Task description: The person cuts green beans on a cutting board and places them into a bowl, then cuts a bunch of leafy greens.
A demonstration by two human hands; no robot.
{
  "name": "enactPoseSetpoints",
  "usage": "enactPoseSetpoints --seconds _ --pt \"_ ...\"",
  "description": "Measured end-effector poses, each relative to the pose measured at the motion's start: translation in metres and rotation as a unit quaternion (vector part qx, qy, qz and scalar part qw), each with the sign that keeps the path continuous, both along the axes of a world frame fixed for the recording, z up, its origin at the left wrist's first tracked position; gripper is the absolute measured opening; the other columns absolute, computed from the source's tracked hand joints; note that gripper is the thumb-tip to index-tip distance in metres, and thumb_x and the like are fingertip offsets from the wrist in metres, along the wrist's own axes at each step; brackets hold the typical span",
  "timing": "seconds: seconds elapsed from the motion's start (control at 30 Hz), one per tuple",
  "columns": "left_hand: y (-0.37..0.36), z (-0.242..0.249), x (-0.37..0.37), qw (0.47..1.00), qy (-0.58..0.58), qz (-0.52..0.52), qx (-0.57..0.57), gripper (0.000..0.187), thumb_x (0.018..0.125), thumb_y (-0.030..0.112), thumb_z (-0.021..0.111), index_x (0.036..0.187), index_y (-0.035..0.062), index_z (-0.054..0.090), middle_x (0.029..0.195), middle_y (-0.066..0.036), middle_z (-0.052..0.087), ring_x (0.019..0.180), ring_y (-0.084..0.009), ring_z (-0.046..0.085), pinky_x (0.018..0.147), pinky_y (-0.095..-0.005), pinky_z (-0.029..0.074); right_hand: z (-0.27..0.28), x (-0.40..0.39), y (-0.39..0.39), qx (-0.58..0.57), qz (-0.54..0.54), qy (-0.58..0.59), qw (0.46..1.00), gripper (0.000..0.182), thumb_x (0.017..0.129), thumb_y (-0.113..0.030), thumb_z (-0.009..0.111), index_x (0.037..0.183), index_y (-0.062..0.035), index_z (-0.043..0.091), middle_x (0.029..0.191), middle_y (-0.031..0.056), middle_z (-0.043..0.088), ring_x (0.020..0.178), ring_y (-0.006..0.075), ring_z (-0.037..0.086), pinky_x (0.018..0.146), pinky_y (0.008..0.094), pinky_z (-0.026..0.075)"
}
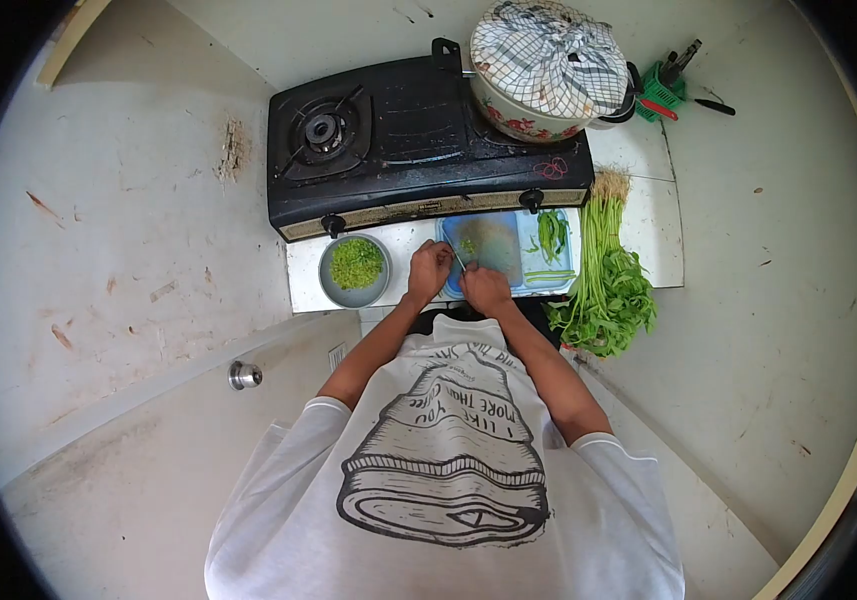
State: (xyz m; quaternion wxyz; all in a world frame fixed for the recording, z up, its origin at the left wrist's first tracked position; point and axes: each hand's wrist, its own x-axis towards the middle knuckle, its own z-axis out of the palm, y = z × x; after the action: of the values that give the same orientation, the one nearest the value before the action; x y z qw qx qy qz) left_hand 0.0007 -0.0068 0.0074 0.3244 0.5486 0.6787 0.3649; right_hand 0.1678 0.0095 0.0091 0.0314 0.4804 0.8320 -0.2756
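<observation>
My right hand (486,288) is closed around the handle end of a small knife (458,260), whose thin blade points up and left over a blue cutting board (508,262). Close to the blade tip, my left hand (430,268) has its fingers pinched together at the board's left edge; what they hold is too small to make out. Small green bits (467,245) lie on the board by the blade. On the right side of the board rest several long green pods or chilies (551,235). Left of my hands, a grey bowl (328,285) holds finely chopped greens (356,263).
A black two-burner stove (418,130) stands behind the board, with a cloth-covered pot (528,122) on its right. Leafy greens with roots (603,270) lie to the right. A green basket (662,88) with utensils is at the back right. Walls close in both sides.
</observation>
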Motion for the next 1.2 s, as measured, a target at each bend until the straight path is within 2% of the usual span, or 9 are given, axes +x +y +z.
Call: enactPoseSetpoints --seconds 0.17,0.27,0.37,0.47,0.67,0.87,1.2 --pt "-0.001 0.001 -0.003 1.0 0.017 -0.024 0.001 0.01 0.085 0.004 0.073 0.094 0.0001 0.074 0.09 -0.018 0.068 0.082 -0.0308 0.072 0.074 -0.0387 0.057 0.003 0.008 -0.006 -0.001 -0.012 -0.008 1.0 0.036 0.101 -0.031 0.051 0.095 0.0028 0.062 0.077 0.0261 0.071 0.072 0.0431 0.072 0.071 0.0519 0.059" --pt "0.0 -0.001 -0.003 0.999 0.004 -0.03 0.031 0.008 0.085 -0.003 0.068 0.093 -0.003 0.07 0.086 -0.017 0.065 0.078 -0.0322 0.07 0.072 -0.0405 0.056 0.008 0.016 -0.01 0.0 -0.012 0.0 1.0 0.037 0.101 -0.032 0.051 0.095 0.0019 0.062 0.077 0.026 0.071 0.073 0.0434 0.072 0.072 0.0521 0.059" --pt "0.001 0.002 -0.004 0.999 0.008 -0.029 0.023 0.009 0.085 -0.002 0.068 0.093 -0.0021 0.071 0.087 -0.018 0.065 0.077 -0.0336 0.07 0.071 -0.0421 0.055 0.004 0.017 -0.005 -0.008 -0.01 -0.033 0.999 0.036 0.1 -0.032 0.052 0.099 0.0014 0.064 0.081 0.0241 0.073 0.078 0.0399 0.074 0.076 0.0502 0.059" --pt "0.001 0.003 -0.006 0.999 0.027 -0.043 0.01 0.009 0.085 -0.002 0.068 0.093 -0.0009 0.071 0.087 -0.019 0.065 0.078 -0.0359 0.068 0.073 -0.044 0.055 -0.001 0.02 -0.002 0.016 -0.013 0.002 1.0 0.038 0.102 -0.035 0.051 0.098 0.0015 0.062 0.077 0.026 0.071 0.074 0.0439 0.072 0.071 0.0527 0.058" --pt "0.006 0.011 -0.012 0.996 0.03 -0.08 0.0 0.009 0.086 0.001 0.067 0.092 0.0012 0.073 0.088 -0.019 0.064 0.083 -0.0394 0.065 0.077 -0.0463 0.053 0.012 0.016 -0.003 -0.003 0.006 0.003 1.0 0.039 0.102 -0.035 0.049 0.096 0.0011 0.062 0.078 0.027 0.071 0.076 0.0444 0.072 0.073 0.0544 0.058" --pt "0.005 0.003 -0.013 0.995 0.046 -0.087 0.031 0.009 0.086 0.001 0.067 0.092 0.0011 0.074 0.087 -0.018 0.064 0.079 -0.0384 0.065 0.075 -0.046 0.053 0.004 0.012 0.0 -0.006 0.017 0.005 1.0 0.036 0.1 -0.033 0.05 0.098 0.001 0.063 0.081 0.0237 0.073 0.077 0.0399 0.074 0.074 0.0528 0.058" --pt "0.002 0.0 -0.01 0.998 0.026 -0.058 0.026 0.008 0.085 -0.001 0.069 0.091 0.0002 0.073 0.088 -0.018 0.064 0.079 -0.0369 0.067 0.074 -0.0446 0.053 0.001 0.021 -0.007 -0.023 0.016 -0.03 0.999 0.034 0.099 -0.03 0.05 0.1 0.0008 0.063 0.083 0.0234 0.074 0.078 0.0393 0.075 0.072 0.0505 0.059"
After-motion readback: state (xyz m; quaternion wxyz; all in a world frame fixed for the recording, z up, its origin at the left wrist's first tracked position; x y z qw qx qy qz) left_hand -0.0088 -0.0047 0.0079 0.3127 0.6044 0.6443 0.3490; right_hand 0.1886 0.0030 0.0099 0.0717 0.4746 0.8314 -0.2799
